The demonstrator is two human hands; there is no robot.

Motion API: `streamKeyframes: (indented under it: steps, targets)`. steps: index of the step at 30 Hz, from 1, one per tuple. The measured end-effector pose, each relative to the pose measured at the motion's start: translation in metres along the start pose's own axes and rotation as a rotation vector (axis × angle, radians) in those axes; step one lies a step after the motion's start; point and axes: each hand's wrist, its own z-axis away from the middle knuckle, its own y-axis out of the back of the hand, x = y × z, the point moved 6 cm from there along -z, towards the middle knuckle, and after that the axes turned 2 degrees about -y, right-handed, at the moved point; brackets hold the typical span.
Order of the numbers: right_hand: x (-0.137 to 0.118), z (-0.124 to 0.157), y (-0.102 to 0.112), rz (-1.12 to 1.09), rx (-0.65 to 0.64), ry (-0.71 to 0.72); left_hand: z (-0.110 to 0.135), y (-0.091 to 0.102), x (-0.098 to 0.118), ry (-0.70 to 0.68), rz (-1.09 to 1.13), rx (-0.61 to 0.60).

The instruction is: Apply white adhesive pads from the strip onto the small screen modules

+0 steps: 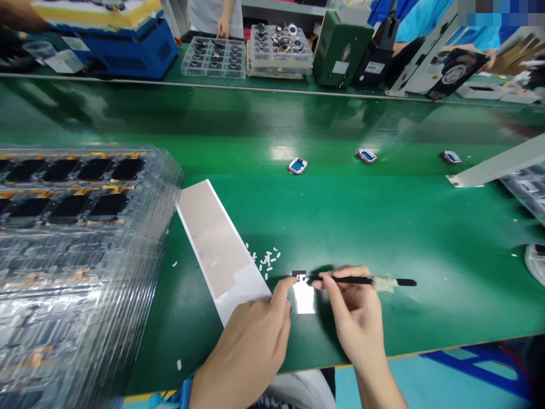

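Observation:
A small display panel (304, 299) with a bright, reflective face and a dark connector strip (298, 274) along its top lies on the green table near the front edge. My left hand (255, 335) has its other fingers curled, and the index fingertip presses on the panel's upper left corner by the strip. Between the thumb and fingers of my right hand (355, 307) is a slim black stick-like tool (353, 280) with pale tape wound round it. Its tip points left, at the panel's top edge; whether it touches cannot be made out.
A white backing sheet (221, 250) lies left of the panel, beside scattered white slips (267, 260). Stacked clear trays (85, 244) with black screens fill the left side. Several small watch-like cases (297, 165) sit farther back. A co-worker's hand (223, 27) reaches over parts trays (215, 57).

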Motion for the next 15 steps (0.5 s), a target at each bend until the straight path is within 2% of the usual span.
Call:
streamKeyframes:
  steps: [3,9,15]
  targets:
    - [-0.005,0.0,0.002,-0.063,0.025,0.026,0.003,0.001,-0.002,0.012,0.086,0.032]
    - [-0.013,0.003,0.007,-0.084,0.076,0.076,0.013,0.003,-0.012,0.022,0.547,0.127]
    - [-0.015,0.005,0.012,-0.057,0.093,0.114,0.014,0.011,-0.013,-0.027,0.75,0.228]
